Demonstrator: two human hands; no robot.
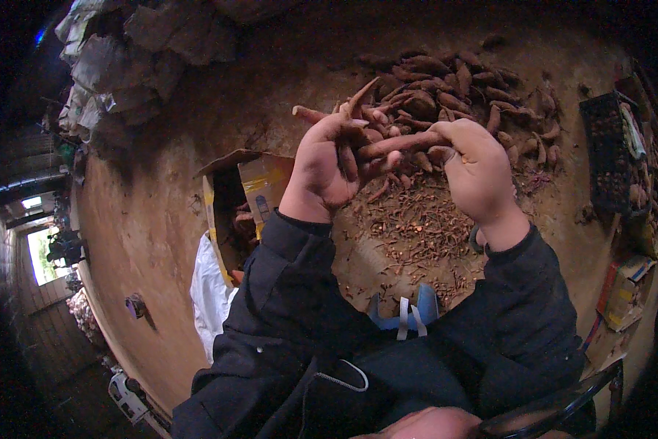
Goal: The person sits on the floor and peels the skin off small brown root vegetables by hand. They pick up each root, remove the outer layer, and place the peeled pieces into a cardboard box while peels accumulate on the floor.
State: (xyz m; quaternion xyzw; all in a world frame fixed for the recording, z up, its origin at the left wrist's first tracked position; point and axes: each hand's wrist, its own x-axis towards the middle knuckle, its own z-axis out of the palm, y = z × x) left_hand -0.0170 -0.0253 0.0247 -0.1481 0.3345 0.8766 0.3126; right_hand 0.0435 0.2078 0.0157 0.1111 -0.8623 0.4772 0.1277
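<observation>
My left hand [324,164] is turned palm up and holds several thin sweet potatoes, one of them a pointed root [363,94] that sticks up past the fingers. Between both hands lies a long slender sweet potato [397,144]. Its right end is pinched by my right hand [474,164], while its left end rests at my left fingers. Just beyond the hands, a heap of reddish-brown sweet potatoes [438,88] lies on the floor. Trimmed root ends and scraps [422,225] are strewn on the ground below my hands.
On the left stands an open cardboard box [258,184] with some sweet potatoes inside, and a white plastic sack [208,296] against it. At the right are a black plastic crate [608,159] and another carton [625,296]. Sacks [109,82] are piled at the upper left.
</observation>
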